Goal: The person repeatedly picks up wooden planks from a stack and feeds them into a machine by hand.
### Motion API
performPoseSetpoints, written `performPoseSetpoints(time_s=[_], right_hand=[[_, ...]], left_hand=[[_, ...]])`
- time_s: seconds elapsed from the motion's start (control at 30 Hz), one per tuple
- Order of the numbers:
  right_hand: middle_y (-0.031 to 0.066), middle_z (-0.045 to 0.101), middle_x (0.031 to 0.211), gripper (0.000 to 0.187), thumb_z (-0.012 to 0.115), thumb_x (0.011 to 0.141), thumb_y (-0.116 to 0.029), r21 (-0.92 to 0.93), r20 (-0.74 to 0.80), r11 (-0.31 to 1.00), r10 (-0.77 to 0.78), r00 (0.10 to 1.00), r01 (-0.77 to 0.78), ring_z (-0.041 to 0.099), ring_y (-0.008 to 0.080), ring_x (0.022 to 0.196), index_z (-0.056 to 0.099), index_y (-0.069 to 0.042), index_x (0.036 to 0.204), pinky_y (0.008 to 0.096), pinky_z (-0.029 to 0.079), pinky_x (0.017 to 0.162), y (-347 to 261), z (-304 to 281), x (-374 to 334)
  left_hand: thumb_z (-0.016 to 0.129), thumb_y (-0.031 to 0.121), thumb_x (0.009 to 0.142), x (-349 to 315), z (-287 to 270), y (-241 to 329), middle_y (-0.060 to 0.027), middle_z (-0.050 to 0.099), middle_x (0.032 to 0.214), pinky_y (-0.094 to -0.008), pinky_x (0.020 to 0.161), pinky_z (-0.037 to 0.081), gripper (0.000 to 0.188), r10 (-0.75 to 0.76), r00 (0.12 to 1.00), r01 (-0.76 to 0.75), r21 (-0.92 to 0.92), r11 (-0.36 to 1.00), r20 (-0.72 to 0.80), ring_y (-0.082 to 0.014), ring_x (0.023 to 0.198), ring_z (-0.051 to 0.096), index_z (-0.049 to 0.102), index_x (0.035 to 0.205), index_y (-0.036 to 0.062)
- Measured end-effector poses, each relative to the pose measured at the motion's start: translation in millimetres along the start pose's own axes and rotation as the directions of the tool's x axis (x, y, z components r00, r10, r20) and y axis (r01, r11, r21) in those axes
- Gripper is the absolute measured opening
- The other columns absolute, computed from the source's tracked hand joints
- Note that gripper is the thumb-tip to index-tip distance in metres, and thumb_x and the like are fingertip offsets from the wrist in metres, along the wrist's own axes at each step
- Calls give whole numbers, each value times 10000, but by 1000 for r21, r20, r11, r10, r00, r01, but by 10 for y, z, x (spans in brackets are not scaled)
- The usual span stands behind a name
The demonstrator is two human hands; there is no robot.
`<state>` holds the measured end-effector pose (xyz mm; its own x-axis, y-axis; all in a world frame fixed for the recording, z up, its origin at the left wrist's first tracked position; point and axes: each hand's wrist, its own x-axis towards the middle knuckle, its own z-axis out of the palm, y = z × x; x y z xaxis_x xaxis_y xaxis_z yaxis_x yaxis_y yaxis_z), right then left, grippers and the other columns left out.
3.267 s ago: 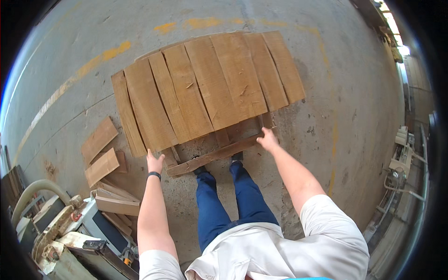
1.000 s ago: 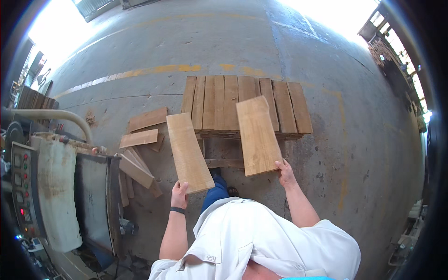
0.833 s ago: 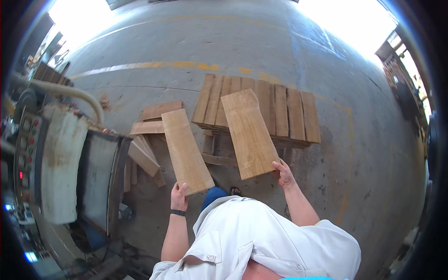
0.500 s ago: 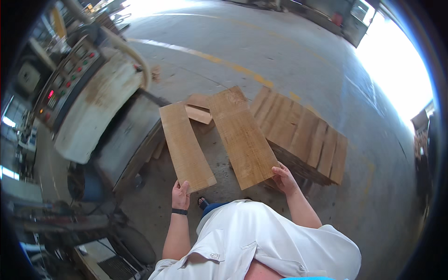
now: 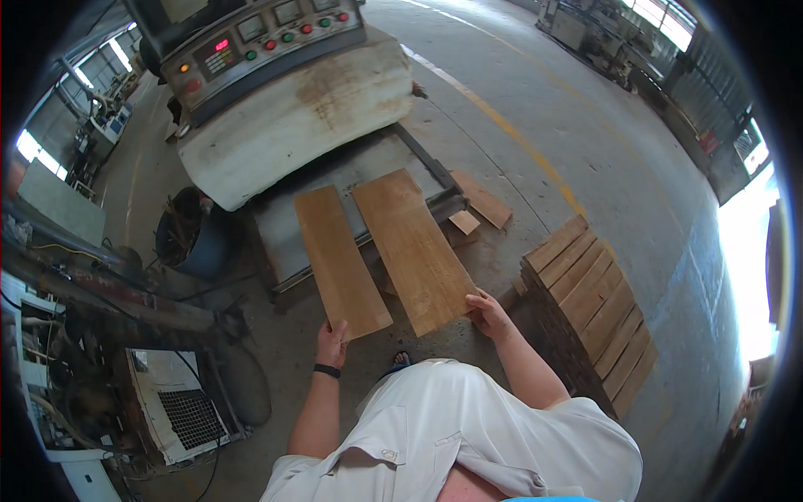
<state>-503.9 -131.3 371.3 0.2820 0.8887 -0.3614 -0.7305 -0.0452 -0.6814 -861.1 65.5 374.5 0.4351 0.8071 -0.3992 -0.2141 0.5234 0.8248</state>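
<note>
**Two boards held out toward the machine bed**

Head view looks down on two flat wooden boards, each gripped at its near end and pointing away from the person. The narrower board [image 5: 341,261] is in the left hand [image 5: 331,344], whose fingers curl up around the board's near edge, thumb side toward the body; a dark band sits on that wrist. The wider board [image 5: 416,248] is in the right hand [image 5: 488,313], closed on the board's near right corner with the fingers hidden beneath it. The boards lie side by side, close but with a thin gap between them, and their far ends reach over the near edge of the grey metal machine bed [image 5: 280,238]; whether they rest on it or hang just above it cannot be told from this angle.

Behind the bed rises the machine's pale, stained hood [image 5: 293,125], topped by a control panel [image 5: 259,42] with coloured buttons. A few short offcuts [image 5: 478,201] lie on the concrete floor by the bed's right corner. To the person's right stands a stack of planks [image 5: 590,309]. A dark bucket [image 5: 194,238] sits left of the bed, and a yellow line [image 5: 519,138] crosses the floor.
</note>
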Motion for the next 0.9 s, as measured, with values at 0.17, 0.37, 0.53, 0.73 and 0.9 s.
performPoseSetpoints(time_s=[0.17,0.37,0.53,0.73,0.9], right_hand=[[76,653,1186,487,704,905,-165,-39,-110,996,81,991,-86,645,204,1064,530,-22,1336,360,519,927,207,176,855],[75,651,1141,499,697,911,-133,-63,-164,993,84,983,-95,652,204,1009,511,-21,1361,343,551,904,255,569,1670],[129,520,1350,638,750,856,-143,-650,-228,758,-129,965,-53,557,265,1187,460,-40,1415,411,506,979,105,389,1901],[148,341,1534,846,800,766,-198,-903,367,-314,-207,907,294,302,341,1434,384,-119,1499,482,289,1166,-222,822,1714],[166,287,1585,863,778,779,-241,-681,538,-519,123,834,516,232,351,1483,355,-131,1523,489,206,1208,-316,809,2095]], left_hand=[[665,110,950,611,-241,36,-93,633,1195,-334,920,526,409,-118,986,121,18,992,-115,-197,1072,643,509,1303,-27],[750,117,865,1103,-462,-9,-163,594,1232,-399,998,468,553,205,956,-99,429,898,-209,-290,1154,592,496,1337,-17],[795,112,795,909,164,193,-206,406,1470,-457,1128,364,798,477,872,-44,954,297,-108,-387,1387,372,389,1481,61],[810,216,783,782,417,181,-154,287,1557,-424,1186,327,841,262,959,-42,970,-240,107,-381,1449,278,382,1503,133],[815,177,769,979,506,237,-115,331,1536,-413,1182,336,747,286,958,53,982,-180,0,-352,1435,299,487,1438,127]])
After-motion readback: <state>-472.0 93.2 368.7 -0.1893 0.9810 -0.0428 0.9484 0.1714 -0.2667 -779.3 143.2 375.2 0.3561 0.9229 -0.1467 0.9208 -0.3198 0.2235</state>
